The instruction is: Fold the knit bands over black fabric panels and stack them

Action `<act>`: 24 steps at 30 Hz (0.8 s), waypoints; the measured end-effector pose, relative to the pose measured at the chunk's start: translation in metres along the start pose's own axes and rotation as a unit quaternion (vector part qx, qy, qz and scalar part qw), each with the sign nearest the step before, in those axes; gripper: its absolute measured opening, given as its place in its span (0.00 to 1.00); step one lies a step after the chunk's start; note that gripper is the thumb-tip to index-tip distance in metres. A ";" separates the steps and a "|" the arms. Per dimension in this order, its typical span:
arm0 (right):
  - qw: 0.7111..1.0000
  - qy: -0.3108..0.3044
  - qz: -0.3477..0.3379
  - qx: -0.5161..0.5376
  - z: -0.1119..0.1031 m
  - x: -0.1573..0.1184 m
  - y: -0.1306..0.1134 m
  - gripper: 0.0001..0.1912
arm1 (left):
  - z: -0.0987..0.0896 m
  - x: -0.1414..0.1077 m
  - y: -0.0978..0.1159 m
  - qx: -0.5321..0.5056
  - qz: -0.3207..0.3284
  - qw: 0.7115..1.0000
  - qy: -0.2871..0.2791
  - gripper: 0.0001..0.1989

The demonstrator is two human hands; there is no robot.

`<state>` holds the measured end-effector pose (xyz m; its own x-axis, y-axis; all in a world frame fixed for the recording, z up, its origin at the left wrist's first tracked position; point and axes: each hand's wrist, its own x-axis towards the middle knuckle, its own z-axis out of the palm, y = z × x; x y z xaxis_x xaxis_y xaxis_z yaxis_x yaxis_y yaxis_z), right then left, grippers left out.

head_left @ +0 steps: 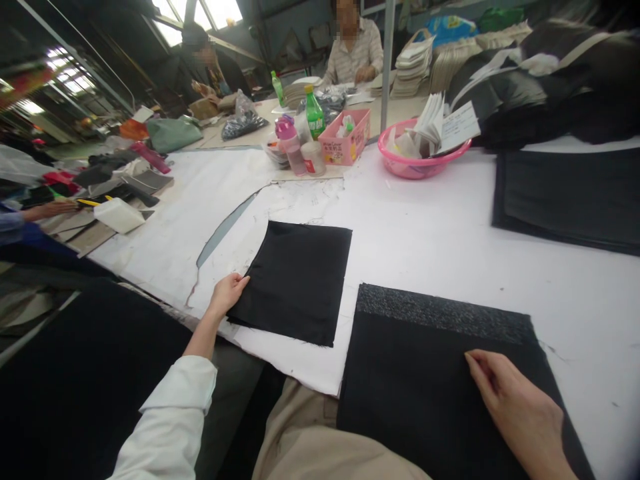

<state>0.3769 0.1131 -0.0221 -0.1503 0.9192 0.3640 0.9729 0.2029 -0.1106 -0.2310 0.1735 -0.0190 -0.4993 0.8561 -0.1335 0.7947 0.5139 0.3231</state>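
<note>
My left hand (pixel 231 292) pinches the left edge of a squarish black cloth piece (pixel 300 283), which lies on the white-covered table. To the right, a larger stack of black cloth (pixel 410 380) rests at the table's front edge, with a speckled grey strip (pixel 445 313) along its far side. Over this stack is my right hand (pixel 515 407), thumb and fingertips pressed together just below the strip. Whether cloth is caught between those fingertips is too small to tell.
A pink basin (pixel 420 163) with papers, a pink box (pixel 345 143) and bottles (pixel 314 113) stand at the back. More black cloth (pixel 570 200) lies at right. Two people (pixel 357 50) sit across the table; another person's hand (pixel 53 210) is at far left.
</note>
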 end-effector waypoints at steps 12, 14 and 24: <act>1.000 0.001 0.010 0.010 0.000 -0.001 0.000 0.19 | -0.005 -0.004 0.010 0.039 0.001 0.999 -0.008 0.17; 1.000 0.000 0.007 0.006 0.001 -0.002 0.000 0.18 | -0.006 -0.006 0.011 0.056 0.002 0.998 -0.007 0.16; 0.999 -0.013 0.008 0.032 -0.002 -0.001 -0.001 0.16 | -0.012 -0.070 0.081 0.148 0.171 0.968 0.110 0.16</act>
<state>0.3760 0.1114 -0.0209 -0.1404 0.9307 0.3377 0.9622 0.2086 -0.1751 -0.1361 0.1545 0.0281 -0.2261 0.9629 0.1475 0.9741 0.2247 0.0258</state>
